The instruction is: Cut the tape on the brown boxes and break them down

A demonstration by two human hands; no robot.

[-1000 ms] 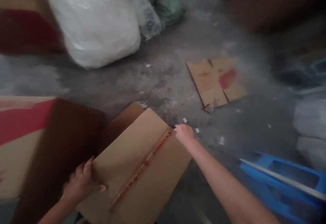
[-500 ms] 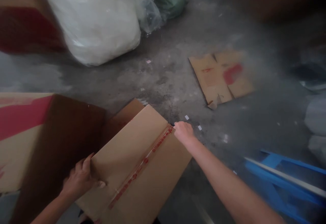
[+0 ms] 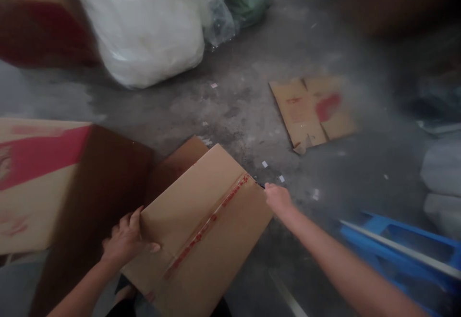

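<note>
A brown cardboard box point(image 3: 201, 211) is tilted in front of me, with a strip of red-printed clear tape point(image 3: 207, 225) running along the middle of its upper face. My left hand point(image 3: 126, 235) grips the box's left edge, thumb on the upper face and fingers over the side. Just off the far right edge, near the tape's end, my right hand point(image 3: 279, 199) is closed around a slim dark knife-like tool point(image 3: 260, 184). Only the tool's thin front part shows; the rest is hidden in my fist.
A large carton with a red band point(image 3: 39, 158) stands at left, and a brown cardboard piece point(image 3: 180, 161) lies behind the box. White plastic-wrapped bundle point(image 3: 151, 33) sits at the back. Flattened cardboard point(image 3: 302, 115) lies on the floor, with a blue plastic stool-like frame point(image 3: 389, 230) at right.
My right hand has drawn back to the right from the tape's far end, and the dark tool now shows. My left hand keeps its hold; the whole view has shifted slightly.
</note>
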